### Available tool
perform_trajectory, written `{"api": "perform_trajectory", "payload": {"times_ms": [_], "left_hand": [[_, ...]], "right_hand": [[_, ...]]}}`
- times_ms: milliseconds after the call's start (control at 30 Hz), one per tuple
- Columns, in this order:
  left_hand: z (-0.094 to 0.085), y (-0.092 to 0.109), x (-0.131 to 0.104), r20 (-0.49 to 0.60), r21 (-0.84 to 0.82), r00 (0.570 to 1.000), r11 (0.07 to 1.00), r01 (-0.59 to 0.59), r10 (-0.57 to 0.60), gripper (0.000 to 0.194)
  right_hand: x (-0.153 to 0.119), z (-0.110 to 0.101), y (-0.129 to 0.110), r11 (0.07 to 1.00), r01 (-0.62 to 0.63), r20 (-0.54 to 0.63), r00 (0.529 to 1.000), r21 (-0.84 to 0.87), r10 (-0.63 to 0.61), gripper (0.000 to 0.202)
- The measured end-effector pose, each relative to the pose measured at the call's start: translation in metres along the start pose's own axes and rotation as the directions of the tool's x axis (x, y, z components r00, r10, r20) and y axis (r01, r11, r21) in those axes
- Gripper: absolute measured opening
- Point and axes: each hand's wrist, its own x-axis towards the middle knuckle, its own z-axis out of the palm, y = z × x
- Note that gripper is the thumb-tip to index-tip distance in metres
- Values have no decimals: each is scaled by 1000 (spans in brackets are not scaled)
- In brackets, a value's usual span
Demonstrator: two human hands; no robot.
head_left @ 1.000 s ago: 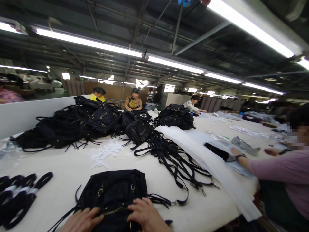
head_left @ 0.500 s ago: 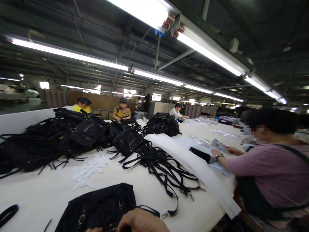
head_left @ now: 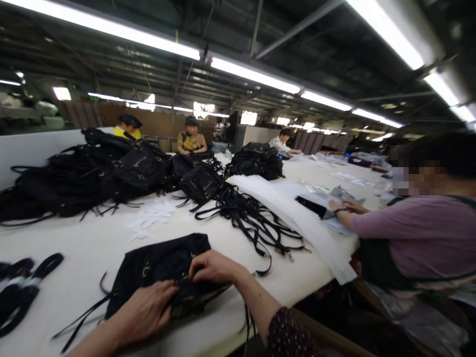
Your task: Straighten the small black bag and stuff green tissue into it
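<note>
Head view: a black bag [head_left: 163,258] lies at the near edge of a pale tabletop [head_left: 85,248], directly beneath a worker's two bare hands. Soft and matte, the bag sags into shallow creases, its far edge roughly straight and its body set at a slant. Small gold-toned fittings [head_left: 145,270] stand out against the dark fabric, and thin black ties [head_left: 80,317] trail from its left side across the tabletop.

The left hand [head_left: 148,307] rests over the bag's near left part, fingers close together and pointing toward the middle. The right hand [head_left: 213,267] bends its fingers down on the bag's right side, a dark dotted sleeve [head_left: 288,332] at its forearm. Whether either grip is pinching fabric or merely pressing on it cannot be told.

Beyond the bag, black straps [head_left: 256,223] with metal clips lie tangled beside a long white sheet [head_left: 293,213]. White scraps [head_left: 154,215] are scattered near a large black pile [head_left: 126,168], where similar gold-toned fittings show. Banded black coils [head_left: 22,287] sit at far left; at right, a co-worker [head_left: 409,238] in a mauve top reaches over the tabletop.
</note>
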Motion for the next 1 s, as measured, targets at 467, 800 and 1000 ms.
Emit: {"api": "perform_trajectory", "payload": {"times_ms": [467, 800, 1000], "left_hand": [[-43, 1, 50, -56, 81, 943, 940, 333, -329, 29], [-60, 7, 63, -139, -77, 953, 962, 262, -270, 42], [-31, 20, 65, -273, 101, 952, 988, -115, 139, 53]], "right_hand": [[11, 0, -16, 949, 157, -420, 868, -273, -264, 25], [-6, 93, 31, 729, 106, -111, 964, -676, -243, 48], [29, 80, 33, 690, 180, -197, 881, -701, -430, 44]]}}
